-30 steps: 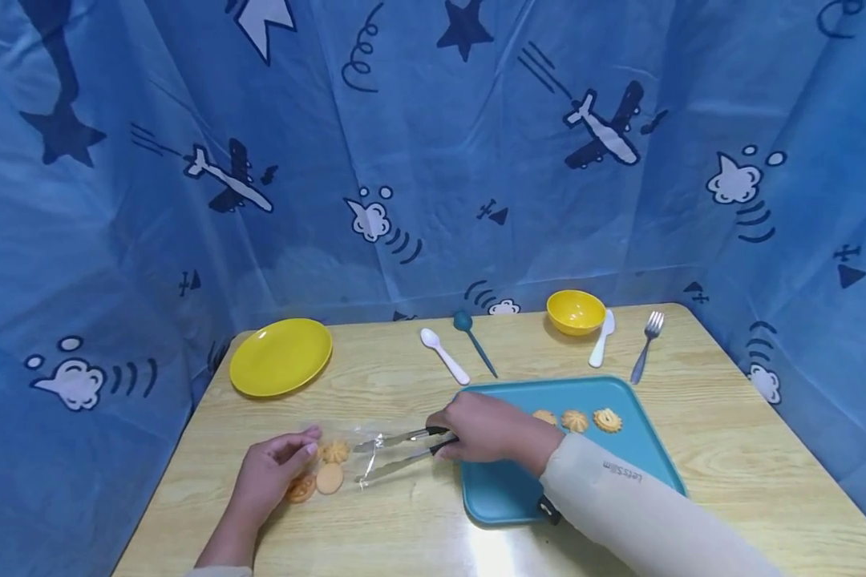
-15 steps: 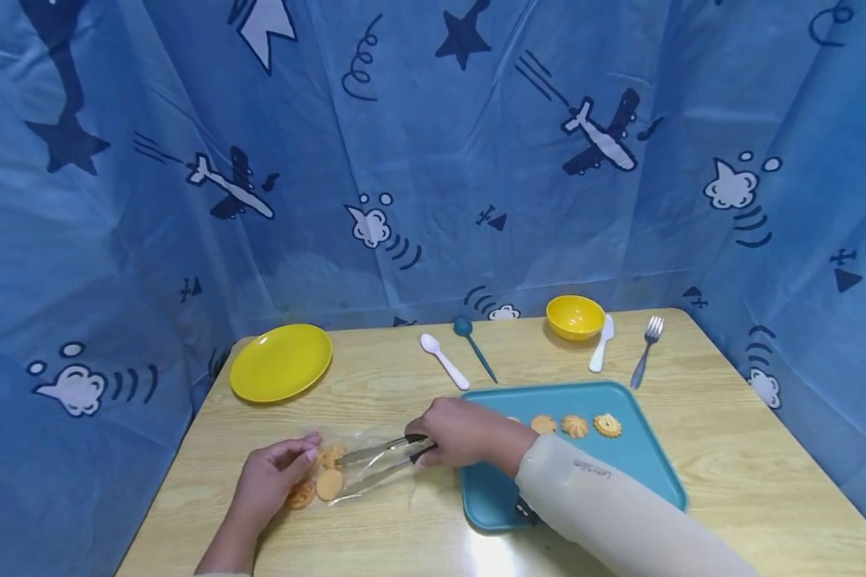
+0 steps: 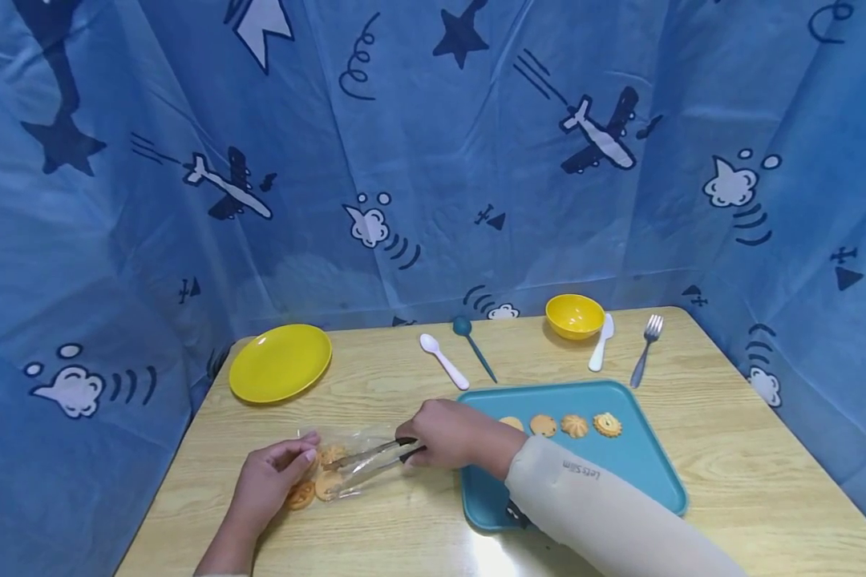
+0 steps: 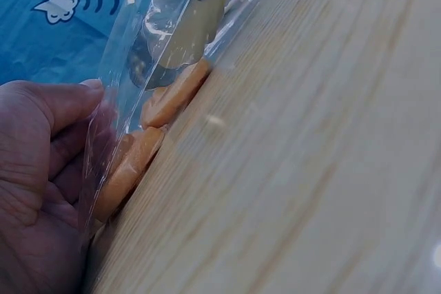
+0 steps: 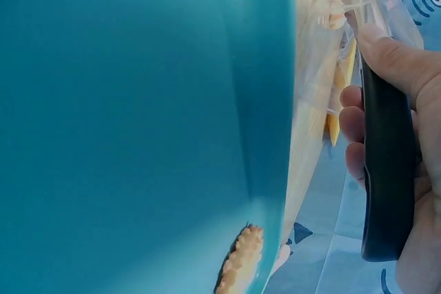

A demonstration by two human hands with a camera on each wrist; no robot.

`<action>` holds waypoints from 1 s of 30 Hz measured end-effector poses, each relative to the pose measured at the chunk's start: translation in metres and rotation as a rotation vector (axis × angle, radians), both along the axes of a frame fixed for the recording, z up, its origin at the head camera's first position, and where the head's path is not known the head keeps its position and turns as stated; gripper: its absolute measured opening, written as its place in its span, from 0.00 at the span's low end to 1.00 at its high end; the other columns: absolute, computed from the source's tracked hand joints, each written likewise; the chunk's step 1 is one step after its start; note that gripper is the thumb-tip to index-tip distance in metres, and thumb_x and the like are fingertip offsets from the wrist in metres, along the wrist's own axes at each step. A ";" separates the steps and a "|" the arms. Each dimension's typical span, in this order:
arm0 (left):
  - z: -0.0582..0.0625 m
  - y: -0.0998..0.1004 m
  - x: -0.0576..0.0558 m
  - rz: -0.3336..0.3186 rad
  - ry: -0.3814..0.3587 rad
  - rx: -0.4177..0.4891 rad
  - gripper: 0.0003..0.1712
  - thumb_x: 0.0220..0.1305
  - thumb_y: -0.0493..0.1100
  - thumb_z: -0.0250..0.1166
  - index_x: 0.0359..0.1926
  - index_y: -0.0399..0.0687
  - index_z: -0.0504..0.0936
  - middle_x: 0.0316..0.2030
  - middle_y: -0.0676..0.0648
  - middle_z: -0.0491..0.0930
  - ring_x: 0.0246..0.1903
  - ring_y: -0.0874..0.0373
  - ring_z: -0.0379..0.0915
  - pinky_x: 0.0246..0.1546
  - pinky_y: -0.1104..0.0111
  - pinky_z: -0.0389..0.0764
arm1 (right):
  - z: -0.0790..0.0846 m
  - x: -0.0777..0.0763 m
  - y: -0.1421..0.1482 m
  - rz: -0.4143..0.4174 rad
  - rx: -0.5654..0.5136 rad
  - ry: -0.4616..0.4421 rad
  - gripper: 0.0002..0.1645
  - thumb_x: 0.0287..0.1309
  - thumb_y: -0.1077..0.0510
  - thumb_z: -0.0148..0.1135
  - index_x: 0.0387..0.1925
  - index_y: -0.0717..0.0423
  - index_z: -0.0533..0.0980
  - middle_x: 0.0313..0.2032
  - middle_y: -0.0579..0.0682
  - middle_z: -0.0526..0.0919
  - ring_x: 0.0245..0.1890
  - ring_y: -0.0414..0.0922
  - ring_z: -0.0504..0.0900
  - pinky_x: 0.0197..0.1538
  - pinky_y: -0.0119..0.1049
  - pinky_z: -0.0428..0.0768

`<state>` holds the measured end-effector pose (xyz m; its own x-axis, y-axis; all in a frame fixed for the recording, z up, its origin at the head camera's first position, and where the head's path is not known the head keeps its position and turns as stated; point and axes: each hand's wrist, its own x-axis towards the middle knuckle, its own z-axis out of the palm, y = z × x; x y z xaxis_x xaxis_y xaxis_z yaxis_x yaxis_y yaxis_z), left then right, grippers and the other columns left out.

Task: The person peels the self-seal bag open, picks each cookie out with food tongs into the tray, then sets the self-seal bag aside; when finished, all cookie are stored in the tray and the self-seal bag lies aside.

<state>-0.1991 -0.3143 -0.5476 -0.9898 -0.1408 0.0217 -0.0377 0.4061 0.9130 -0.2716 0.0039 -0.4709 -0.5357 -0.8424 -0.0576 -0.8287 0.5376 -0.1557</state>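
A clear plastic bag [image 3: 371, 441] lies on the table at front left with several cookies inside, among them a round plain cookie [image 3: 328, 485] and a pretzel-shaped one [image 3: 301, 495]. My left hand [image 3: 270, 477] pinches the bag's upper film between thumb and fingers at its left end. In my right hand [image 3: 440, 437] are metal tongs [image 3: 364, 458] with black handles [image 5: 387, 163]. The tongs' arms reach into the bag, their tips around a flower-shaped cookie [image 4: 180, 22]. In the left wrist view two more cookies [image 4: 131, 170] rest along the tabletop within the film.
A blue tray [image 3: 642, 449] with a row of several cookies [image 3: 575, 425] lies under the right forearm. Behind stand a yellow plate [image 3: 281, 365], white spoon [image 3: 443, 361], dark green spoon [image 3: 475, 346], yellow bowl [image 3: 574, 318], white knife [image 3: 602, 344] and fork [image 3: 647, 350].
My right hand has moved left, pushing the tongs deeper into the bag to the cookies. A further cookie on the tray has come into view. My left hand stays put.
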 end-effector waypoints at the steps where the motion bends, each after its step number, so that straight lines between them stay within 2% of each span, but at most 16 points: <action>1: 0.000 0.000 0.000 -0.002 0.006 -0.004 0.13 0.67 0.50 0.71 0.46 0.47 0.89 0.57 0.51 0.85 0.61 0.72 0.75 0.56 0.88 0.72 | 0.000 0.000 0.000 -0.003 -0.004 -0.002 0.29 0.63 0.37 0.67 0.62 0.42 0.79 0.50 0.38 0.88 0.43 0.33 0.86 0.50 0.31 0.85; 7: -0.001 -0.003 -0.001 -0.004 0.033 -0.002 0.14 0.65 0.50 0.72 0.45 0.45 0.89 0.56 0.49 0.86 0.57 0.77 0.76 0.56 0.88 0.73 | -0.001 -0.001 -0.002 -0.010 -0.021 -0.011 0.31 0.63 0.38 0.68 0.64 0.43 0.78 0.54 0.39 0.87 0.47 0.35 0.86 0.54 0.33 0.85; 15: -0.002 -0.001 -0.002 -0.002 0.021 -0.016 0.15 0.66 0.51 0.71 0.45 0.46 0.89 0.56 0.49 0.86 0.56 0.79 0.75 0.55 0.88 0.72 | -0.003 0.000 -0.002 -0.010 -0.026 0.000 0.24 0.65 0.39 0.67 0.59 0.42 0.81 0.47 0.37 0.89 0.41 0.32 0.85 0.49 0.31 0.85; 22: -0.002 -0.002 -0.004 -0.021 0.062 0.025 0.14 0.65 0.47 0.72 0.44 0.42 0.88 0.55 0.46 0.86 0.55 0.78 0.76 0.56 0.86 0.74 | -0.007 -0.002 -0.003 -0.019 -0.034 0.005 0.27 0.64 0.37 0.68 0.60 0.42 0.80 0.48 0.38 0.88 0.43 0.33 0.86 0.51 0.32 0.85; 30: -0.002 0.000 -0.002 -0.006 0.026 0.002 0.14 0.65 0.49 0.72 0.45 0.45 0.89 0.56 0.48 0.86 0.55 0.80 0.75 0.55 0.88 0.73 | -0.008 -0.002 -0.006 -0.007 -0.028 0.000 0.25 0.64 0.40 0.68 0.59 0.42 0.80 0.45 0.38 0.89 0.42 0.33 0.86 0.51 0.32 0.85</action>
<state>-0.2008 -0.3145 -0.5497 -0.9897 -0.1352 0.0471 -0.0118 0.4047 0.9144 -0.2737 -0.0024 -0.4789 -0.5419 -0.8398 -0.0338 -0.8247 0.5391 -0.1709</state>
